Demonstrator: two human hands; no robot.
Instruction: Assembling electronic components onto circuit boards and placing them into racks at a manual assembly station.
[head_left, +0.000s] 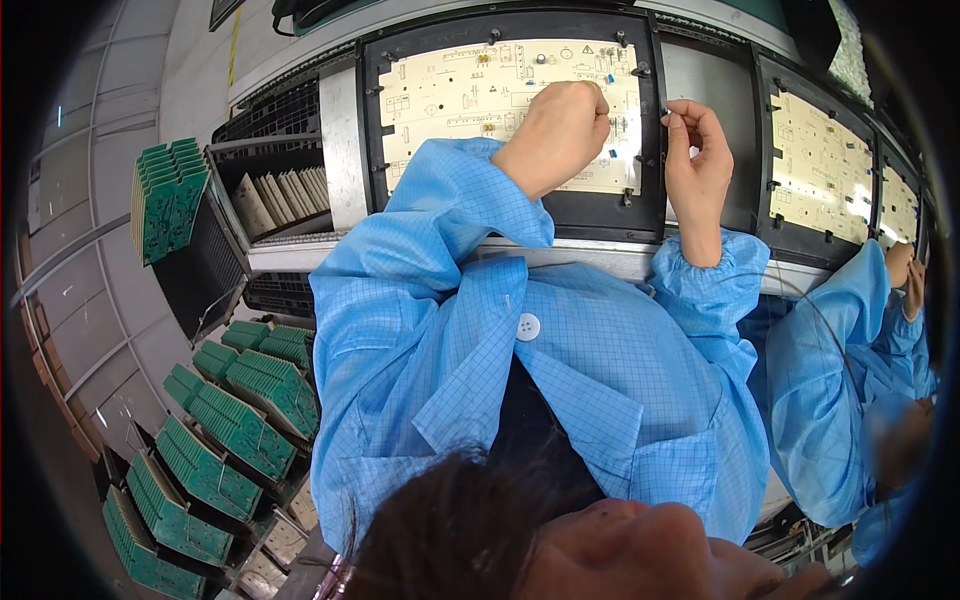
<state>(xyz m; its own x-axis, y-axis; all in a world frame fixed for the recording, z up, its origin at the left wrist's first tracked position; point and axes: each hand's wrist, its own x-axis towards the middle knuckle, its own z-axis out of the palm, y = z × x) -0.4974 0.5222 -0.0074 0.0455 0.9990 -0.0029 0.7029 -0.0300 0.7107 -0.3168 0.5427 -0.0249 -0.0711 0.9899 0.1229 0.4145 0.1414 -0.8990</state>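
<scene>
A cream circuit board [430,105] lies in a black carrier frame [590,212] with small black clamps around its edge. Several small parts stand on the board, including a blue one [613,154] and a round capacitor [541,59]. My left hand [558,138] is over the right half of the board, closed, its fingertips hidden behind the knuckles. My right hand [700,165] is just right of the frame, thumb and forefinger pinched together. A tiny pale speck shows at that pinch, too small to name.
Another board [820,165] in a carrier is further right on the line, near a co-worker's hands [905,275] and blue sleeve [830,330]. At left stand a black rack [285,205] of upright boards and several stacks of green boards [240,430]. A metal rail [300,258] runs along the near edge.
</scene>
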